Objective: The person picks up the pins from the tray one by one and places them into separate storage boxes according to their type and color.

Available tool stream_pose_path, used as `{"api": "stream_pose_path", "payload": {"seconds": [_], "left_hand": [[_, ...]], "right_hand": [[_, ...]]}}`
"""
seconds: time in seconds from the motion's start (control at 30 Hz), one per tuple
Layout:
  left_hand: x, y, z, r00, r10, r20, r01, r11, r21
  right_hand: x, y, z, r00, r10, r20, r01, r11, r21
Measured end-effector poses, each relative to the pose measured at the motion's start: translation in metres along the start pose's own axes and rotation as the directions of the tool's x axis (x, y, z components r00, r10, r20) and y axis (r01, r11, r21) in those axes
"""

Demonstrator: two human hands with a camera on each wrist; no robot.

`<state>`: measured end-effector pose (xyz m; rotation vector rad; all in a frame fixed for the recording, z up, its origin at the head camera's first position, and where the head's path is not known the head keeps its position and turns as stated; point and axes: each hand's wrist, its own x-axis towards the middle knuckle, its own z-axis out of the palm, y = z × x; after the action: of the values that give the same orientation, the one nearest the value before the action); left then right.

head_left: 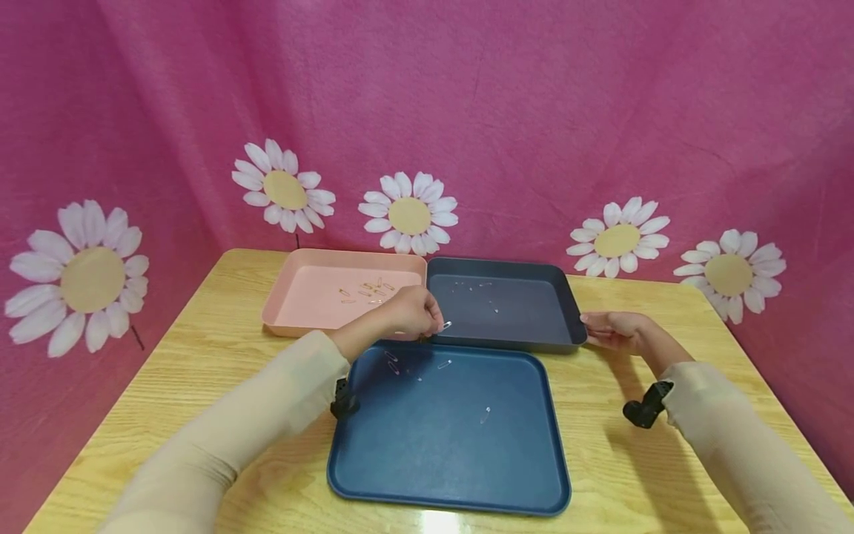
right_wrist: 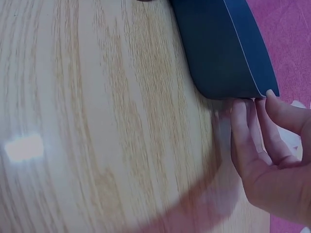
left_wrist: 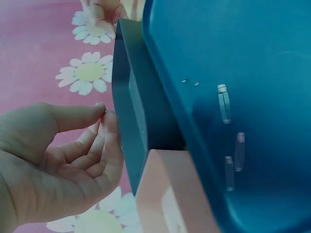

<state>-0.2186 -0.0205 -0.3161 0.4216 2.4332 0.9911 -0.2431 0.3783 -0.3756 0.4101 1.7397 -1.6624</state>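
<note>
My left hand point(head_left: 414, 313) pinches a silver safety pin point(head_left: 447, 325) between thumb and fingertips, above the near left corner of a dark grey tray point(head_left: 507, 343). In the left wrist view only a small end of the pin shows past the fingertips. With thumb on the rim and fingers against the outer wall, my right hand point(right_wrist: 272, 160) grips the dark tray at its near right corner. A few pins lie inside this tray. Gold-coloured safety pins point(head_left: 365, 294) are scattered in the pink tray point(head_left: 300, 289), joined closely on the left.
Nearer me lies a shallow blue tray point(head_left: 460, 445) holding several safety pins, one of them point(head_left: 485, 415) right of centre. All three trays stand on a wooden table point(head_left: 620, 460). A pink cloth point(head_left: 494, 148) with daisies hangs behind.
</note>
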Motion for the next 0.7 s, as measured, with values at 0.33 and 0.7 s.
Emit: {"api": "stream_pose_path", "payload": {"seconds": [0.33, 0.7], "left_hand": [[0.032, 0.020, -0.013, 0.998, 0.048, 0.029, -0.050, 0.994, 0.092], [0.063, 0.034, -0.017, 0.998, -0.017, 0.064, 0.006, 0.986, 0.166]], "right_hand": [[0.007, 0.000, -0.009, 0.997, 0.007, 0.075, -0.008, 1.000, 0.010], [0.009, -0.010, -0.012, 0.996, 0.001, 0.088, 0.009, 0.993, -0.121]]}}
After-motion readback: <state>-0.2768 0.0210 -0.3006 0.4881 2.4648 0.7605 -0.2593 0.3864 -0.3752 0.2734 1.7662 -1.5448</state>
